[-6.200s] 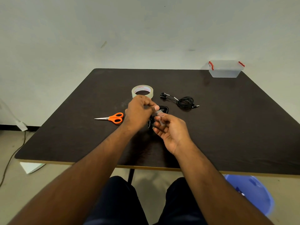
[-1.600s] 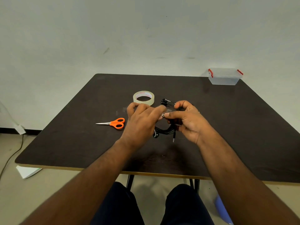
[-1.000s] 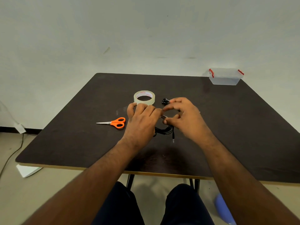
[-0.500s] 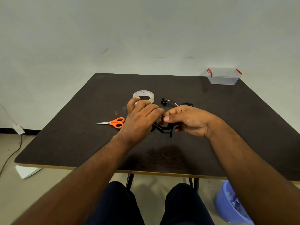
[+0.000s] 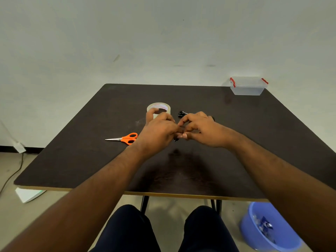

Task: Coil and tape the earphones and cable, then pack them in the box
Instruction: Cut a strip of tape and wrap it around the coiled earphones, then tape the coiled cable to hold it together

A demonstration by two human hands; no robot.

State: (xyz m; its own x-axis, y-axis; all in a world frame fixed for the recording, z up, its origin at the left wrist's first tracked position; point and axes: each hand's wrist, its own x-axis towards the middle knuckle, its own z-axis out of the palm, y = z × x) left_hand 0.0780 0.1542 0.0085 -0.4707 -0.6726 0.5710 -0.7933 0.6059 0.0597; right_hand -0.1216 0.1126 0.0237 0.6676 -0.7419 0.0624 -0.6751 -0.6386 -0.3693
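Black cable (image 5: 176, 140) peeks out low between the two hands, above the bench (image 5: 272, 142); left hand (image 5: 158, 130) and right hand (image 5: 201, 129) both have fingers curled in, pinching it; taping the coil looks to be the step in hand; earphones (image 5: 181, 113) lie just beyond; next comes the far box (image 5: 248, 86), lid seemingly on.

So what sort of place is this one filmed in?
Probably a bare workroom or recording space, not a home: a plain dark table against an unadorned pale wall, a blue bin on the floor.
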